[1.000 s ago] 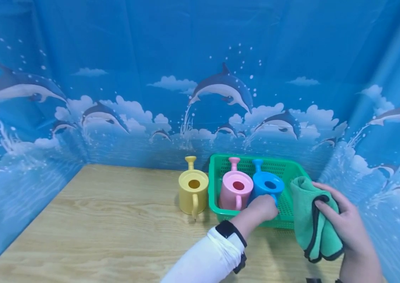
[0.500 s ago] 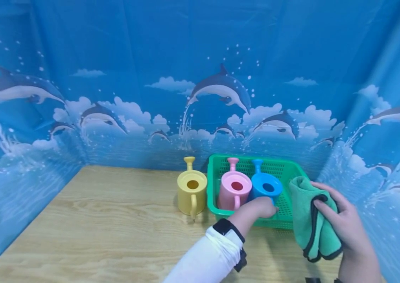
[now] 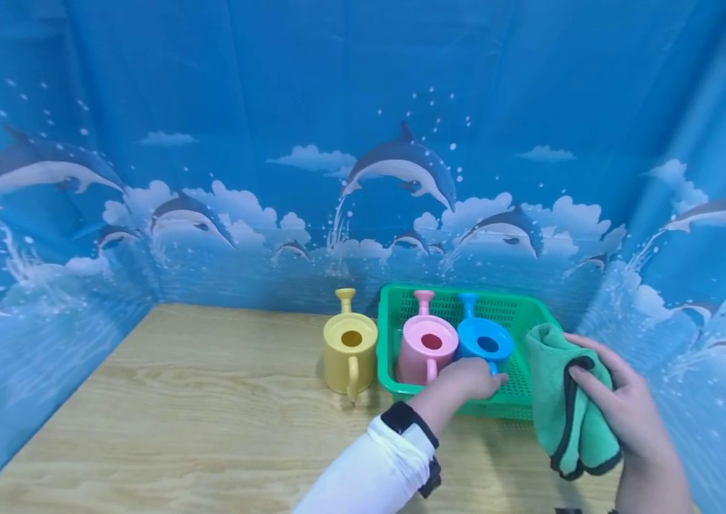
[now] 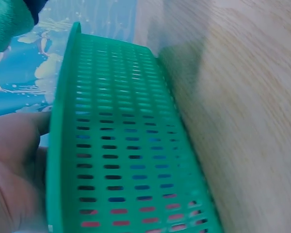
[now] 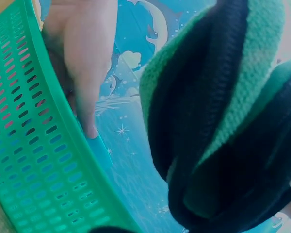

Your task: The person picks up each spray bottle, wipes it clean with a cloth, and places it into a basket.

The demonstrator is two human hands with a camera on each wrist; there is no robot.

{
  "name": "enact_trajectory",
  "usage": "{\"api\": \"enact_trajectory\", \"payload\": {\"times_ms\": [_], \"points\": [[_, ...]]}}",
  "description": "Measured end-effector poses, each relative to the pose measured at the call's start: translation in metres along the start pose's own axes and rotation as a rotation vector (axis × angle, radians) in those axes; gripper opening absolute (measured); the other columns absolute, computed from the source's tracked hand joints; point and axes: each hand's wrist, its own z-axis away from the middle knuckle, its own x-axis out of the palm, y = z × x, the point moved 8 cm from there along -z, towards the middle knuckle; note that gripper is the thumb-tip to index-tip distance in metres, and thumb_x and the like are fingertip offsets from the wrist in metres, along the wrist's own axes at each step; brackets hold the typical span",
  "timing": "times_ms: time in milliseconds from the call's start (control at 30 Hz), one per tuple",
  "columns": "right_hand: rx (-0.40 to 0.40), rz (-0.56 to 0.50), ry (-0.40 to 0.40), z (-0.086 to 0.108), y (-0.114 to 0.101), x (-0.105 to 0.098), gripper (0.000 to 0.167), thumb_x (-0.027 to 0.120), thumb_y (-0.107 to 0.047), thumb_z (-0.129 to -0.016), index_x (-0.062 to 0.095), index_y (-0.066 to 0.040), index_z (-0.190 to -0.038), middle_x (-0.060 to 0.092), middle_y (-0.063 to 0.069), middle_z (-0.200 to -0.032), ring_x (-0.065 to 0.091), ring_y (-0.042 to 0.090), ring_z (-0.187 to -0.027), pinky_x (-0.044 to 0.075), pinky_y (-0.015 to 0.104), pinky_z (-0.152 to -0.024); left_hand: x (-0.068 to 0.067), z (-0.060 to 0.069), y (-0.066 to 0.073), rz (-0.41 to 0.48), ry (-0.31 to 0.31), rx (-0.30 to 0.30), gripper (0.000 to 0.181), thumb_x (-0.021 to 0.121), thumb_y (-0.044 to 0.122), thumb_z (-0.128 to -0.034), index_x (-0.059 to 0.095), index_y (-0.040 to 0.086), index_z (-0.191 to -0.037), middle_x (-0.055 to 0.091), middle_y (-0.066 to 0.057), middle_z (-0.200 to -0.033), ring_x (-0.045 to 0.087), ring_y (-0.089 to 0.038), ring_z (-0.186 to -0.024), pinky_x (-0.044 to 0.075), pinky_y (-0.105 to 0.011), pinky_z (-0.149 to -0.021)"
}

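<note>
A green perforated plastic basket [image 3: 497, 408] holds a pink plastic watering can [image 3: 422, 360] and a blue plastic watering can [image 3: 469, 341]. The left hand [image 3: 468, 378] bends over the latter, grip closure unclear; the right hand [image 3: 632, 403] pinches a folded green cloth [image 3: 555, 400].

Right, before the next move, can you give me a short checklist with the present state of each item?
1. Green cloth held: ok, the right hand grips it, thumb across the front.
2. Both hands free: not ok, the right holds the cloth.
3. Left hand at the handle of the blue watering can: ok.
4. Fingers closed round that handle: cannot tell, the hand hides them.
5. Blue can upright in the green basket: ok, beside the pink watering can.
6. Gap between those two: cannot tell, the hand covers part of it.
</note>
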Motion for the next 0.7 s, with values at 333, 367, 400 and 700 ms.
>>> {"api": "enact_trajectory", "payload": {"times_ms": [333,367,400,700], "points": [[0.010,0.000,-0.001,0.002,0.002,-0.003,0.044,0.052,-0.007,-0.099,0.048,-0.013,-0.142,0.052,-0.021,-0.128,0.063,-0.002,-0.093,0.052,0.016,-0.071,-0.019,0.026,0.004,-0.253,0.126,0.006,0.052,0.044,0.065,-0.0920,0.060,0.019,-0.077,0.048,0.000,-0.066,0.053,-0.014,-0.060,0.042,-0.026,-0.054],[0.009,0.006,0.000,0.002,0.002,-0.003,0.044,0.052,-0.007,-0.099,0.048,-0.013,-0.142,0.052,-0.021,-0.128,0.063,-0.002,-0.093,0.052,0.016,-0.071,-0.021,0.029,0.004,-0.260,0.147,0.023,0.050,0.045,0.065,-0.0918,0.061,0.019,-0.080,0.050,0.001,-0.067,0.054,-0.014,-0.060,0.042,-0.025,-0.054],[0.009,0.011,-0.001,0.001,0.002,-0.003,0.044,0.053,-0.007,-0.098,0.048,-0.013,-0.142,0.052,-0.021,-0.127,0.063,-0.002,-0.093,0.052,0.016,-0.071,-0.024,0.032,0.004,-0.265,0.167,0.036,0.048,0.045,0.065,-0.0915,0.064,0.020,-0.088,0.058,0.003,-0.076,0.059,-0.012,-0.067,0.046,-0.025,-0.058],[0.006,-0.013,-0.011,0.000,0.003,-0.003,0.045,0.052,-0.006,-0.099,0.047,-0.013,-0.142,0.052,-0.021,-0.128,0.063,-0.002,-0.093,0.052,0.016,-0.071,-0.047,0.071,-0.010,-0.129,0.257,0.221,0.067,0.047,0.058,-0.0940,0.030,0.028,-0.151,0.022,0.003,-0.160,0.024,-0.023,-0.148,0.036,-0.048,-0.111]]}}
